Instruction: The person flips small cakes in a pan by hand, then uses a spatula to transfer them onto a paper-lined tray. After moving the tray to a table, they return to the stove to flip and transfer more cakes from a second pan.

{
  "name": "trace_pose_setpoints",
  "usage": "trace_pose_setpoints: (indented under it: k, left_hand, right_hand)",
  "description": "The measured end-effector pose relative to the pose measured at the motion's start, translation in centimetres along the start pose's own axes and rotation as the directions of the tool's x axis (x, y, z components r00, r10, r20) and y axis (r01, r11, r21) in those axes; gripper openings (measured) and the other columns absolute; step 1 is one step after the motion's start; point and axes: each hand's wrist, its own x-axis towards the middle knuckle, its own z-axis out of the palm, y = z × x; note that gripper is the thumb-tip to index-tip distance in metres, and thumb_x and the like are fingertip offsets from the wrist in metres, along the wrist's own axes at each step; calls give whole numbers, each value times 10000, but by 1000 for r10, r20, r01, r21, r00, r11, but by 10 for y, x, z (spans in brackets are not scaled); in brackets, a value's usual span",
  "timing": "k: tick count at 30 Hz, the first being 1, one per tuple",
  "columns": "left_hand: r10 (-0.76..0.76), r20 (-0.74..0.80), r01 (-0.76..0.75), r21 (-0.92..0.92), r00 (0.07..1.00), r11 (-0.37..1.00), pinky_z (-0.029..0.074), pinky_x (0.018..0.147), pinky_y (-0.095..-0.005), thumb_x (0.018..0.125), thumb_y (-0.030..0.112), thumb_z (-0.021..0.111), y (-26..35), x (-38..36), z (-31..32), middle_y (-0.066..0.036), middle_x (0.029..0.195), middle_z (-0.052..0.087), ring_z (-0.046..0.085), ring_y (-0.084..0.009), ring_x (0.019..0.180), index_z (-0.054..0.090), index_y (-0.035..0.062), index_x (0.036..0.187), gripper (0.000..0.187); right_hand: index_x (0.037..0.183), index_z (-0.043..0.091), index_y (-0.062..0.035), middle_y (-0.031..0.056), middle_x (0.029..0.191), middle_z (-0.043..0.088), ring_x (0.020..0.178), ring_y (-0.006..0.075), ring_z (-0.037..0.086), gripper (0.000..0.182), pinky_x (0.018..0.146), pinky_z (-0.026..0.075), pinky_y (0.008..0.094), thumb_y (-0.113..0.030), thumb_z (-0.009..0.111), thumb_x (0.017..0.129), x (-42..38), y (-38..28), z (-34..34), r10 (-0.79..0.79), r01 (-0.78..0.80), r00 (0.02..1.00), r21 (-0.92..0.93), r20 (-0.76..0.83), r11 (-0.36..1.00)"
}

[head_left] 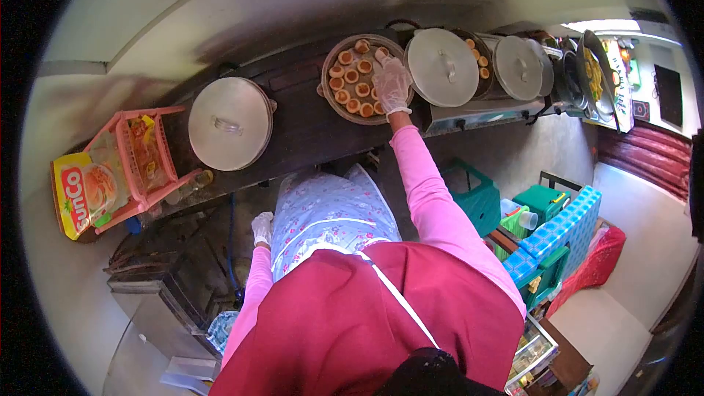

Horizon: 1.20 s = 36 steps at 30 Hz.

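Observation:
A wide round pan [328, 97] on the dark counter holds several small round cakes [350, 76], browned on top with pale sides. My right hand [394, 86], in a clear plastic glove, reaches over the pan's right side. Its fingers close at a cake [382, 52] near the far rim, and part of the grip is hidden by the hand itself. My left hand [262, 227], also gloved, hangs beside the flowered apron [330, 209]. Its fingers are loosely extended, with nothing visible in them.
Lidded pans flank the cakes: one lid [229, 123] to the left, others [441, 67] [518, 68] to the right. More cakes [480, 57] show between the right lids. A pink rack [147, 154] stands at the counter's left end; green stools [473, 194] are behind me.

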Motion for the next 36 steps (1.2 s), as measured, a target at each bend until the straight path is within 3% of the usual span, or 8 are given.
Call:
trace_pose_setpoints:
  k: [3, 6, 13, 16, 19, 22, 27, 36]
  left_hand:
    - [108, -8, -97, 373, 994, 923, 514, 746, -412, 813, 235, 572, -14, 4, 9, -107, 946, 691, 658, -304, 860, 713, 120, 890, 197]
    - [44, -90, -42, 22, 995, 999, 516, 757, -419, 816, 268, 561, -49, 13, 35, -105, 958, 686, 659, -297, 872, 709, 150, 908, 210]
    - [20, -17, -17, 161, 1000, 987, 518, 760, -418, 837, 257, 540, -21, 6, 16, -110, 945, 688, 658, -307, 876, 711, 149, 905, 214]
    - [38, -47, -32, 135, 998, 990, 518, 759, -428, 843, 268, 536, -24, 9, 19, -112, 949, 689, 659, -310, 875, 714, 149, 916, 225]
    - [39, -86, -38, 17, 995, 999, 519, 753, -432, 849, 265, 530, -48, 17, 37, -115, 941, 691, 661, -310, 866, 714, 151, 922, 228]
    - [45, -88, -46, -7, 995, 999, 520, 744, -428, 848, 248, 528, -53, 18, 44, -117, 921, 691, 663, -307, 853, 714, 150, 911, 220]
    - [62, -68, -51, 152, 996, 987, 517, 748, -424, 846, 241, 525, -38, 17, 36, -104, 917, 694, 665, -295, 852, 717, 147, 883, 217]
    - [26, -133, -47, -160, 991, 986, 509, 762, -427, 852, 262, 523, -62, 29, 58, -98, 925, 696, 662, -297, 849, 716, 134, 880, 233]
  right_hand:
    - [1125, 647, -120, 154, 940, 644, 855, 335, 619, 282, 765, 471, 431, -200, 598, 859, 2, -6, -5, -21, 24, 999, -57, 41, 998]
    - [1117, 649, -122, 153, 926, 642, 854, 333, 619, 276, 748, 474, 428, -191, 600, 854, 0, -3, -8, -50, 59, 994, -92, 102, 994]
    - [1114, 649, -92, 162, 907, 643, 853, 338, 620, 288, 737, 479, 433, -188, 600, 847, 3, 15, 4, -132, 160, 981, -202, 145, 966]
    - [1110, 652, -97, 172, 961, 652, 896, 335, 621, 288, 764, 483, 423, -187, 596, 843, 8, 16, 3, 52, -20, 967, -131, 249, 991]
    - [1049, 668, -62, 163, 948, 668, 882, 327, 639, 262, 770, 496, 418, -216, 599, 848, -3, 10, -4, 35, -34, 999, 101, -2, 994]
    - [1066, 676, -74, 156, 1008, 675, 935, 323, 638, 284, 805, 494, 403, -239, 604, 846, -22, 10, -4, -194, 192, 976, 33, 100, 981]
    - [1033, 691, -80, 153, 990, 677, 933, 323, 636, 262, 819, 484, 401, -250, 599, 856, -51, -19, -7, -21, -31, 966, 199, 256, 980]
    - [1018, 692, -67, 155, 1001, 677, 942, 324, 635, 262, 833, 470, 411, -245, 605, 847, -52, -17, -7, 33, -79, 976, 207, 217, 975]
